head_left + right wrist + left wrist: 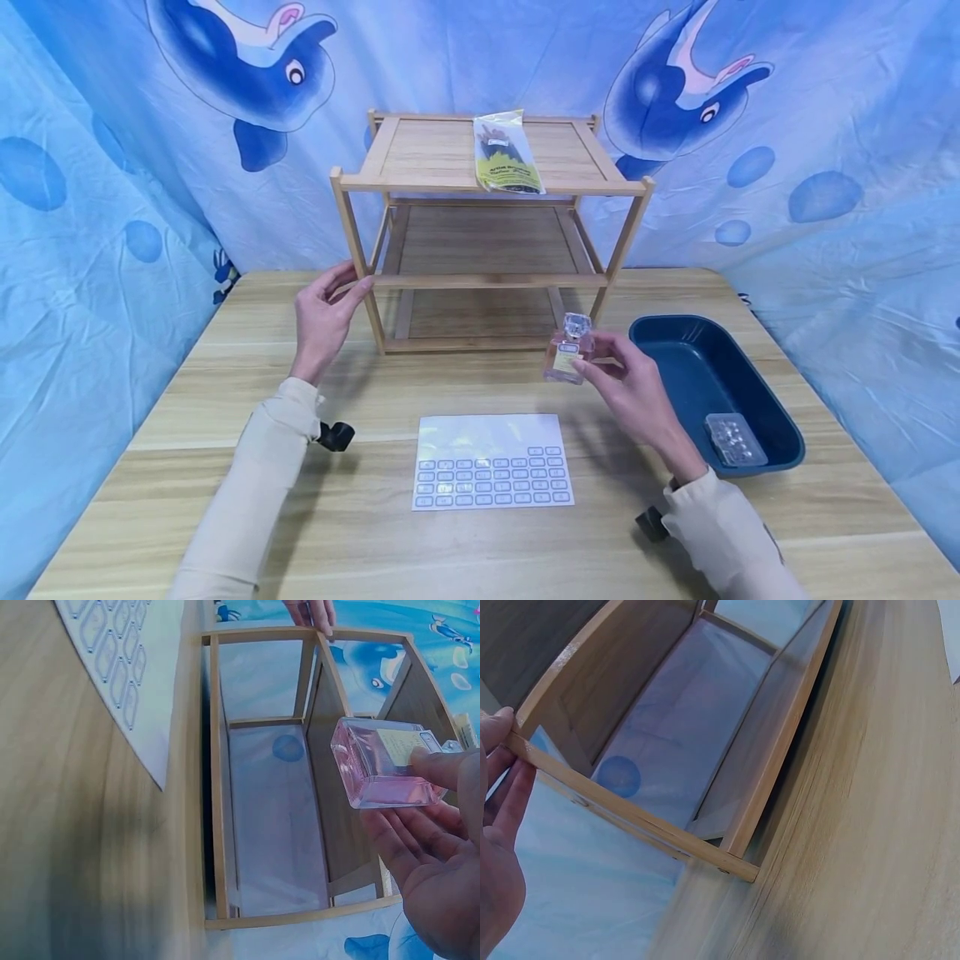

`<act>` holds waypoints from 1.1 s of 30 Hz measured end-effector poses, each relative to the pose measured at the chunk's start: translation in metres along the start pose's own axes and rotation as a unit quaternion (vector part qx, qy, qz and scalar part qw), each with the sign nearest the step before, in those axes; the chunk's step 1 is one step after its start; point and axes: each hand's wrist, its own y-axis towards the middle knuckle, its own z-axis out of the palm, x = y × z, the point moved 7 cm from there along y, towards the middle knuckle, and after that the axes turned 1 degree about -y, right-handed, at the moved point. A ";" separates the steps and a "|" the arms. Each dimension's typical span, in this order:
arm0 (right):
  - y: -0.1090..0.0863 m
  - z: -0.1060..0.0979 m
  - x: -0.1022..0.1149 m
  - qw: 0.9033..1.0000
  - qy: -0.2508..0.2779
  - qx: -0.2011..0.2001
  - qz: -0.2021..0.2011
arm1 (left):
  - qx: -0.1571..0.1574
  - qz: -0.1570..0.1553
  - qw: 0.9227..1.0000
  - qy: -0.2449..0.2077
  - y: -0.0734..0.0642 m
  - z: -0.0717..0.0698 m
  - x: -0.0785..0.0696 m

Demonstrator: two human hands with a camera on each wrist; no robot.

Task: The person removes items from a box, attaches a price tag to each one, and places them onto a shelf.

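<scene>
Head: right fingers (pixel 611 344) seemingly around bottle (pixel 565 358)

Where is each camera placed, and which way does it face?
Head: worn on the head, looks forward and down at the wooden shelf and table; left hand and right hand show.
Left wrist: on that wrist, looks at shelf and table; left hand at the left edge.
Right wrist: on that wrist, looks at the bottle and shelf; right hand, plus left hand's fingers at top.
Shared: head and right wrist both show the bottle.
</scene>
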 end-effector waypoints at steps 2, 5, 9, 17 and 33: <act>0.004 0.000 0.001 1.000 0.006 0.000 0.000 | -0.002 -0.004 1.000 0.000 0.000 0.000 0.001; 0.012 0.001 0.003 1.000 0.022 0.002 0.002 | -0.003 -0.005 1.000 0.003 0.001 -0.001 0.002; 0.024 0.003 0.004 0.999 0.041 0.003 0.003 | -0.003 -0.004 1.000 0.005 0.001 0.000 0.004; 0.048 0.007 0.011 0.997 0.070 0.004 -0.005 | -0.006 -0.006 1.000 0.004 -0.001 0.000 0.004; 0.086 0.020 0.033 0.992 0.118 0.002 -0.044 | -0.010 0.011 0.999 0.035 -0.004 0.001 0.003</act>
